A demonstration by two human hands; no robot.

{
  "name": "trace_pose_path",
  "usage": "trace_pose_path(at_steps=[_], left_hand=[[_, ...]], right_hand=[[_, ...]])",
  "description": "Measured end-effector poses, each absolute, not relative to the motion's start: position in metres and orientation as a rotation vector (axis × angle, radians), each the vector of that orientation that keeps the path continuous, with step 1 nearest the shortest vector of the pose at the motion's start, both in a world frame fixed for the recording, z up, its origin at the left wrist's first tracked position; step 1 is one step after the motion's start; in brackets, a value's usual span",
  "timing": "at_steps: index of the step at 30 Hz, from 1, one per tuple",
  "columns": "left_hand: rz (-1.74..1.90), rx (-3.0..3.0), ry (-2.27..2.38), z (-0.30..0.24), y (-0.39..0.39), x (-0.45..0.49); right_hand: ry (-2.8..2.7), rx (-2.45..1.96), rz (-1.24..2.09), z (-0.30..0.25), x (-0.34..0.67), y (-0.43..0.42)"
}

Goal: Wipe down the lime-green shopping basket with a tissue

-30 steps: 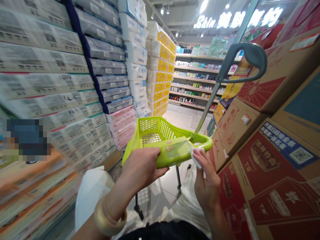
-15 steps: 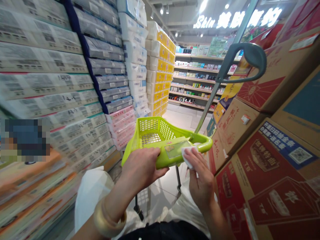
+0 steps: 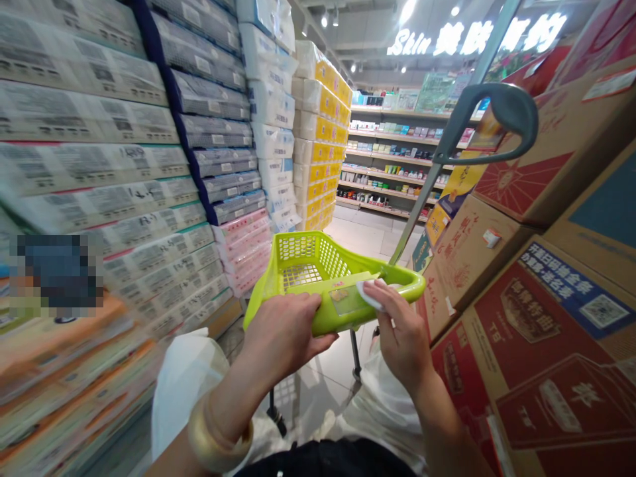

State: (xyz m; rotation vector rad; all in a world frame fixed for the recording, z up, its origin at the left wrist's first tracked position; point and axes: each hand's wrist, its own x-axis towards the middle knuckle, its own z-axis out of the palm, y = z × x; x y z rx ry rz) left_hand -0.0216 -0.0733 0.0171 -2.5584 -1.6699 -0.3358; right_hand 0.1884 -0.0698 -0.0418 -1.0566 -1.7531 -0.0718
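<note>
Right now the left hand [image 3: 285, 334] clasps the basket [image 3: 303, 246] rim; the right hand [image 3: 405, 334] pinches a wipe [image 3: 368, 293] against the label [image 3: 342, 299]. Wiping looks partway done, with the far rim apparently left.

The floor [image 3: 365, 238] (pale tiles) carries the green trolley [image 3: 322, 257] on wheels.

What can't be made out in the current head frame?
- Label on the green basket rim: print too small, partly under the white wipe and right hand.
- Fingertips of the left hand: curled over the basket rim, out of sight.
- Stacked packs, left side: print motion-blurred, one patch pixelated.
- Cartons, right side: cut off by the frame edge.
</note>
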Motion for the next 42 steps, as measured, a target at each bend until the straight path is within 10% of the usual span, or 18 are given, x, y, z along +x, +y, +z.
trace_pose_path(at_steps=[22, 42], left_hand=[[-0.248, -2.493, -1.781, 0.016, -0.074, -0.021], [-0.213, -2.466, -1.806, 0.019, -0.077, -0.023]], right_hand=[[-2.350, -1.089, 0.241, 0.033, 0.138, -0.039], [-1.891, -1.002, -0.036, -0.029, 0.182, -0.091]])
